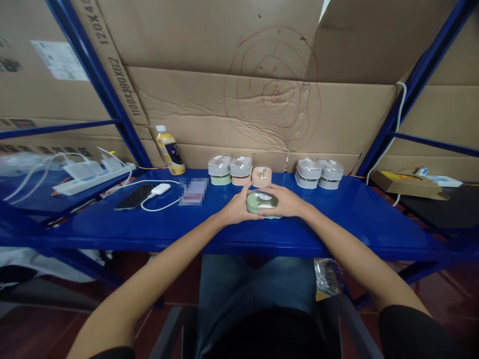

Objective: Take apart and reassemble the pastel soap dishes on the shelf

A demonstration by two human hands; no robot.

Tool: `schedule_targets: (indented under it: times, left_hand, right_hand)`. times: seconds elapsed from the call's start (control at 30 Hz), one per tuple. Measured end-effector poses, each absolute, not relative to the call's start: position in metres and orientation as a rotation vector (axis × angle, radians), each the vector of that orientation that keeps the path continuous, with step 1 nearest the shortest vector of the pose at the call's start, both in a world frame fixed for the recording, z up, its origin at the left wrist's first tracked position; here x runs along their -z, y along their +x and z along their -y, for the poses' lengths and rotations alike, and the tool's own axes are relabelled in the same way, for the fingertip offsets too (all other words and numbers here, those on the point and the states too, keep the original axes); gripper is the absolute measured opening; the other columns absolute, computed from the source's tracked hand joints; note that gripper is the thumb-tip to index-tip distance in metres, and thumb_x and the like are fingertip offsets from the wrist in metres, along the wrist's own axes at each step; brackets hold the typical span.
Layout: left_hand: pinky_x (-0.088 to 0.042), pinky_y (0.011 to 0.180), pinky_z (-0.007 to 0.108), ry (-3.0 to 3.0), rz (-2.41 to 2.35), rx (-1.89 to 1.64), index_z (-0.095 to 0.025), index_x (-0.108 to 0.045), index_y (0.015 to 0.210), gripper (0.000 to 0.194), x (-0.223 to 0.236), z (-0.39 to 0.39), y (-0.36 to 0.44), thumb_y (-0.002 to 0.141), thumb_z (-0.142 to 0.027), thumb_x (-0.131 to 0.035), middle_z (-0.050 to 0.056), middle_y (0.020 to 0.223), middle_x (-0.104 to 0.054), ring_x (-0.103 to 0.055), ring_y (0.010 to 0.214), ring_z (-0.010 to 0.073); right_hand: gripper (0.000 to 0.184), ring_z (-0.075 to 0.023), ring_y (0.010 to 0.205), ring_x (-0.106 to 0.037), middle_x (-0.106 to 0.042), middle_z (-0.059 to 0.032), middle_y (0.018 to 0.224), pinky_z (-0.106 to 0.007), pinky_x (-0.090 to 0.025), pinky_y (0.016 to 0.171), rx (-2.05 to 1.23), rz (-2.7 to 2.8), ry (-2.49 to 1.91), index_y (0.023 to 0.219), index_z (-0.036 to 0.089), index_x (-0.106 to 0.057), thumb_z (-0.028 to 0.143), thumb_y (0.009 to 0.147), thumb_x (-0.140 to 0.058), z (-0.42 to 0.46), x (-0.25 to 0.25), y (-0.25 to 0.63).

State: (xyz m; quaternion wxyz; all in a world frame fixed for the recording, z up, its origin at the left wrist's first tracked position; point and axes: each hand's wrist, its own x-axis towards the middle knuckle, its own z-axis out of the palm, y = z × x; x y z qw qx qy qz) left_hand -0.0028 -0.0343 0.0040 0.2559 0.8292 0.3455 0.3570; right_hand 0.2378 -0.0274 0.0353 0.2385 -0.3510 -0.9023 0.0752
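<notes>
L hand (pixel 236 205) and R hand (pixel 284 200) grip a sage-green, rounded, lidded container (pixel 262 199) btwn them, one each side, fingers curved round it; grip is only as wide as the container. It's at approx. the middle of the glossy blue metal tabletop (pixel 355 219), nearer the front edge than the back. Hands hide its lower part, so can't really tell if it's resting on the top or held just off it.

Just behind the hands: a small peach rounded container (pixel 261 176), next to a pink-based container w/ clear lid (pixel 241 169) and, left of that, a light-green-based container w/ clear lid (pixel 220 169). Further R, a pair of whitish-grey containers w/ clear lids (pixel 319 173), side by side.

L side of tabletop: yellow plastic bottle w/ white cap and dark label (pixel 171 150) upright at the back; flat black phone (pixel 134 197) w/ small white adapter (pixel 160 189) + white cable near it; pixelated flat rectangle (pixel 193 191), contents unreadable. Behind it all, brown cardboard panel (pixel 194 94) w/ red hand-drawn rings.
</notes>
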Motion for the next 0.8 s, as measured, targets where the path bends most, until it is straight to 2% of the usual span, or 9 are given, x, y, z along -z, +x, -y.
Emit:
schedule_targets:
  times: [0.23,0.5,0.8]
  left_hand:
    - [-0.048,0.114,0.054,2.284,-0.909,-1.018,-0.021,-0.029,0.162,0.121,-0.002,0.031,-0.004,0.067,-0.054,-0.095,0.019,0.146,-0.062,-0.062,0.134,0.0394]
    - [-0.046,0.117,0.056,2.304,-0.891,-1.051,-0.019,-0.035,0.16,0.12,0.0,0.028,-0.005,0.063,-0.055,-0.097,0.021,0.15,-0.058,-0.06,0.136,0.0407]
    - [-0.047,0.116,0.059,2.325,-0.941,-1.027,-0.019,-0.038,0.156,0.118,-0.002,0.028,-0.006,0.061,-0.057,-0.097,0.02,0.147,-0.061,-0.06,0.136,0.0421]
  right_hand:
    - [0.086,-0.039,0.125,-0.065,-0.066,-0.0138,0.136,-0.055,-0.055,0.104,-0.154,2.516,-0.978,0.153,0.028,-0.059,0.07,0.08,-0.079,0.03,-0.036,0.237]
    - [0.087,-0.0374,0.107,-0.069,-0.066,-0.0149,0.125,-0.047,-0.058,0.089,0.03,2.632,-1.043,0.158,0.032,-0.053,0.074,0.085,-0.072,0.036,-0.043,0.232]
    - [0.09,-0.0341,0.109,-0.066,-0.063,-0.0147,0.124,-0.043,-0.054,0.089,0.075,2.683,-0.996,0.158,0.027,-0.052,0.074,0.084,-0.074,0.031,-0.045,0.233]
